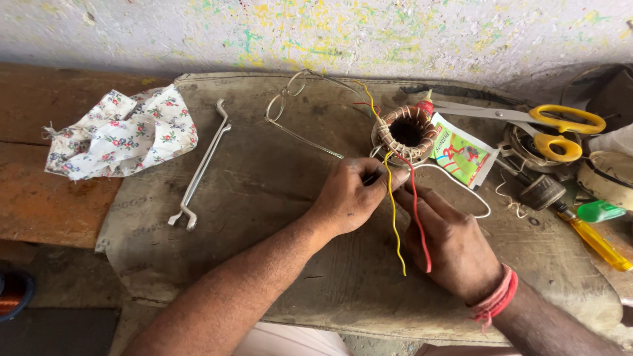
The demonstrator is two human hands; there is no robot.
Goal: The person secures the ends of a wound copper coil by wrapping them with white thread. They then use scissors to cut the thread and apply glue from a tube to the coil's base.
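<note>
A round wound coil (406,134) with a dark centre lies on a grey sack cloth (264,198). Yellow (394,217) and red (417,217) wires run from the coil toward me, over my hands. My left hand (349,196) pinches the wires just below the coil, fingers closed on them. My right hand (448,240) lies beside it, fingers against the same wires, a red thread band on the wrist. A thin white wire (478,198) loops to the right of the coil.
Wire-frame spectacles (290,105) and a metal double-ended tool (201,165) lie to the left. A floral cloth (125,135) sits on the wooden bench. Yellow-handled scissors (547,125), a green packet (461,155), a screwdriver (593,240) and round metal parts crowd the right.
</note>
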